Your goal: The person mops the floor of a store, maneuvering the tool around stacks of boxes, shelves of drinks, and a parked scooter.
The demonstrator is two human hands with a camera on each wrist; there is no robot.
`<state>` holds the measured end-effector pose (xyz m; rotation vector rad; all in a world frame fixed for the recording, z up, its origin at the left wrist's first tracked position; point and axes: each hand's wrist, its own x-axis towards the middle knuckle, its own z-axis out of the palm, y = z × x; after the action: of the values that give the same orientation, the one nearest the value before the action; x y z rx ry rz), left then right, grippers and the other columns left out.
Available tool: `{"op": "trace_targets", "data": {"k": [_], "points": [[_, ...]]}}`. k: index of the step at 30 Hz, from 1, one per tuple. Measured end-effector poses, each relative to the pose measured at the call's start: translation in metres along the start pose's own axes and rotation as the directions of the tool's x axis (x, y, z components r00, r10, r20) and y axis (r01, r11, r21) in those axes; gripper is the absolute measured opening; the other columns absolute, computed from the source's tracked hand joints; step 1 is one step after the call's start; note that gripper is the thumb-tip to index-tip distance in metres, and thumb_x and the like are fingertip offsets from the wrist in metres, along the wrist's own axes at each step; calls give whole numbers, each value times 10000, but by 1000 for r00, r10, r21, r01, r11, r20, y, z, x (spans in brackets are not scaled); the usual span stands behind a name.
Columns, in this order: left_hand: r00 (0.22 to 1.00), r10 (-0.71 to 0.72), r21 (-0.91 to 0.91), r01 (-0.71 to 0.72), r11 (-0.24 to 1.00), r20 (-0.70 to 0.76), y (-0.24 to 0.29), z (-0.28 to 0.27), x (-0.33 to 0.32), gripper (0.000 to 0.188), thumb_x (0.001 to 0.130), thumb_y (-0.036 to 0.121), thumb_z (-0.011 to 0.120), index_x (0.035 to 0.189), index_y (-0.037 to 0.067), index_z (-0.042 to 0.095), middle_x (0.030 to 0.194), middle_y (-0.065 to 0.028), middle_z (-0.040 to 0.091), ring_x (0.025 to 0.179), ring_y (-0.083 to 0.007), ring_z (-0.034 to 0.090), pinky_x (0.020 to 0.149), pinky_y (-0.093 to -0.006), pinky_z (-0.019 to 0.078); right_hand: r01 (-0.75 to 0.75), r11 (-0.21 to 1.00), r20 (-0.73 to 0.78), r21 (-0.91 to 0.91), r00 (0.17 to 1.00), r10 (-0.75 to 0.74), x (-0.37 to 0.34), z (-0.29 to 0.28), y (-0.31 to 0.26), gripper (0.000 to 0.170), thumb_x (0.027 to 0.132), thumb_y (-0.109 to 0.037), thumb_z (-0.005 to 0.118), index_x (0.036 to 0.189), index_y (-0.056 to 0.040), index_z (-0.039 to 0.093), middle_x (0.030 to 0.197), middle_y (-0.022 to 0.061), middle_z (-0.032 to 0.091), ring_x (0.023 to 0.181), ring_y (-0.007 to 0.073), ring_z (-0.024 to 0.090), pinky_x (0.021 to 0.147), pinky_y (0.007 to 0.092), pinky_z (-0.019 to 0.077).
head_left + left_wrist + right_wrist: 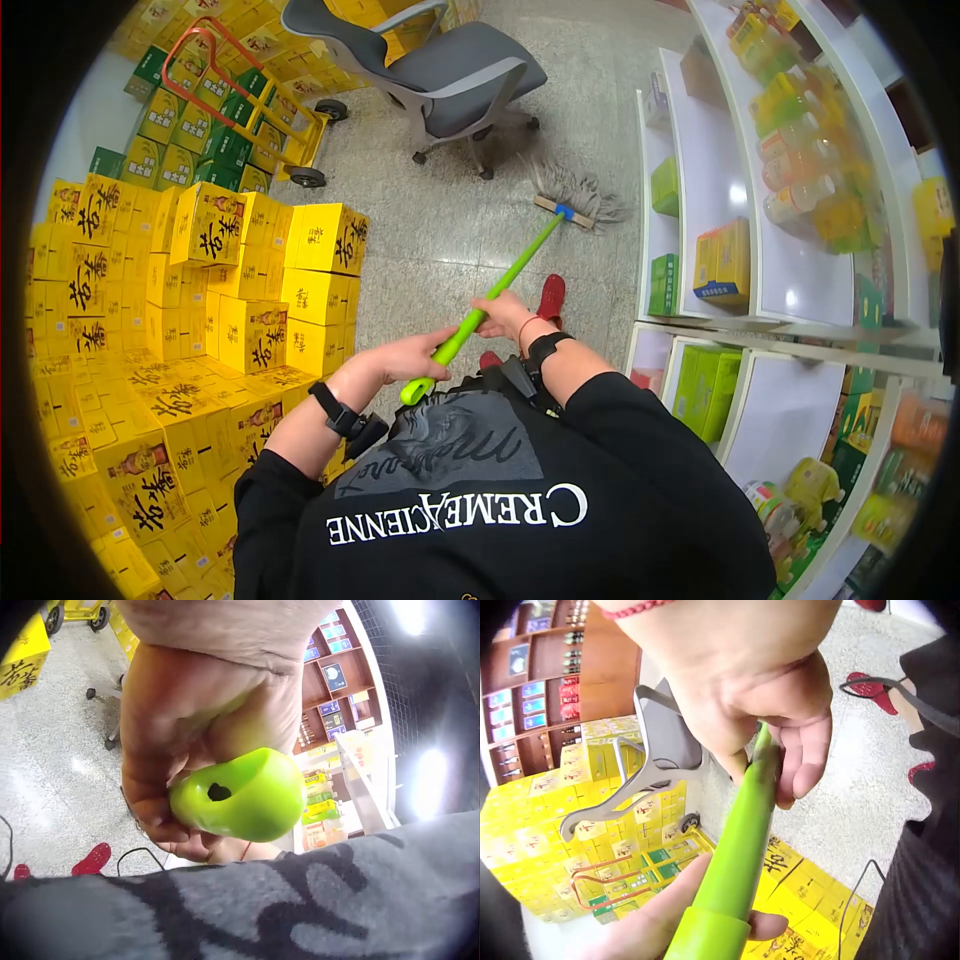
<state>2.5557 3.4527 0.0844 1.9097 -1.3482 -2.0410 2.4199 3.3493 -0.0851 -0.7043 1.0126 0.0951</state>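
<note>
A mop with a bright green handle (520,262) runs from the person's waist forward to the floor. Its grey string head (585,192) lies on the tiles near the chair, fixed to a wooden bar by a blue clamp (565,212). My left hand (408,356) grips the handle close to its top, and the hollow end cap (247,799) sticks out of that grip. Further down the shaft, my right hand (503,316), with a red string at its wrist, holds the handle, fingers wrapped around it in the right wrist view.
A grey office chair (465,75) on casters stands just beyond the mop head. Stacked yellow cartons (325,240) line the left, with a yellow hand truck (290,130) behind. White shelves (715,170) with bottles and boxes run along the right. A red shoe (551,297) shows below.
</note>
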Motion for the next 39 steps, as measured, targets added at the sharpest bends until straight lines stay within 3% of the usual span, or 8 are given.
{"op": "trace_targets", "data": {"k": [5, 13, 18, 26, 29, 31, 35, 39], "points": [[999, 49, 31, -48, 998, -12, -39, 26, -29, 816, 678, 172, 643, 1367, 40, 225, 1186, -171, 484, 1019, -230, 506, 880, -301, 390, -27, 999, 32, -29, 999, 28, -14, 25, 40, 346, 823, -238, 573, 997, 50, 492, 858, 178, 613, 705, 272, 636, 557, 342, 534], [999, -4, 62, 6, 998, -37, -23, 78, -36, 791, 696, 163, 633, 1365, 37, 230, 1098, -147, 532, 903, -191, 556, 810, -297, 430, -33, 999, 47, -44, 998, 35, -45, 6, 71, 370, 802, -250, 592, 1000, 47, 495, 875, 166, 596, 718, 264, 619, 582, 338, 522], [996, 63, -91, -68, 993, -56, -2, 119, -11, 758, 720, 126, 609, 1367, 34, 222, 1013, -133, 546, 781, -158, 571, 710, -277, 460, -6, 1000, 16, 18, 1000, 6, -59, -32, 86, 310, 788, -230, 597, 982, -15, 487, 830, 134, 601, 659, 226, 612, 535, 310, 517], [995, 49, -343, -78, 936, -91, 11, 179, 36, 744, 731, 119, 587, 1364, 23, 208, 1054, -149, 520, 901, -199, 529, 784, -290, 430, 49, 999, -195, -9, 980, -50, -71, -83, 101, 306, 815, -207, 562, 1047, -56, 432, 792, 128, 601, 606, 217, 611, 508, 328, 518], [961, 162, -60, -180, 982, -223, -19, 195, 31, 734, 742, 111, 570, 1369, 32, 197, 1034, -143, 520, 848, -201, 540, 738, -291, 447, 62, 995, -180, -73, 981, -74, -80, -63, 121, 287, 827, -211, 553, 1033, -52, 433, 789, 122, 606, 579, 213, 608, 481, 315, 516], [983, -23, -280, -28, 960, -181, -26, 202, -2, 721, 753, 95, 554, 1378, 78, 197, 1008, -127, 516, 715, -174, 544, 628, -278, 462, 45, 995, -161, -91, 985, -59, -87, -40, 136, 294, 828, -202, 554, 1042, -32, 445, 806, 140, 605, 618, 241, 618, 506, 340, 526], [981, -148, -461, 76, 884, -122, -71, 216, -65, 718, 764, 74, 541, 1388, 165, 199, 964, -95, 510, 552, -111, 488, 498, -241, 428, -6, 994, -72, -113, 997, -2, -87, 17, 175, 279, 829, -209, 560, 1001, 4, 504, 845, 157, 616, 640, 239, 633, 500, 319, 533], [969, -199, -506, 101, 857, -145, -141, 232, -130, 700, 778, 80, 546, 1387, 163, 211, 958, -89, 511, 573, -112, 485, 510, -246, 431, -54, 984, 72, -172, 995, 68, -87, 89, 219, 313, 842, -228, 540, 953, 64, 549, 885, 180, 619, 676, 223, 645, 516, 292, 547]]}}
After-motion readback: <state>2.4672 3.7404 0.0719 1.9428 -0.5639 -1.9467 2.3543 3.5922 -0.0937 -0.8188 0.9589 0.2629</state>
